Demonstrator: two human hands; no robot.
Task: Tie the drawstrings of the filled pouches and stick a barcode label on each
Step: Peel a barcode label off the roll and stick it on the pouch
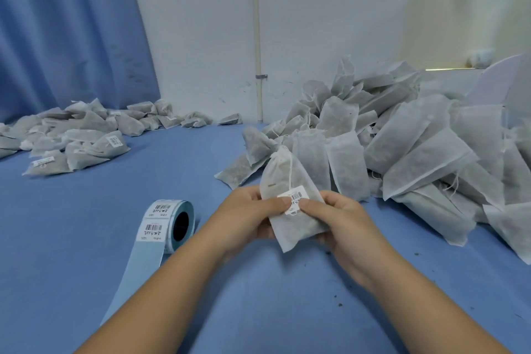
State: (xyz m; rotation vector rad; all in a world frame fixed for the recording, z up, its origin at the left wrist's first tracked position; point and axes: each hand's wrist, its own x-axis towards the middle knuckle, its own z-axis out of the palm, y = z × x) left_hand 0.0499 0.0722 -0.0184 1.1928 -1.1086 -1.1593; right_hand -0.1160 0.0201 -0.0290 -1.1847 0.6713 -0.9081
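I hold a filled white fabric pouch point(283, 178) above the blue table, its gathered neck pointing away and its drawstring trailing down the front. A white barcode label point(296, 199) lies on the pouch's middle. My left hand point(253, 214) grips the pouch's left side, thumb on the label's left end. My right hand point(334, 220) grips the right side, thumb pressing the label's lower right. A roll of barcode labels point(169, 223) stands on edge to the left, with blue backing strip point(135, 276) running toward me.
A large heap of filled pouches point(416, 138) covers the table's right side up to the wall. A lower pile of pouches with labels on them point(80, 138) lies at the far left by the blue curtain point(66, 31). The blue table point(273, 310) spreads below my arms.
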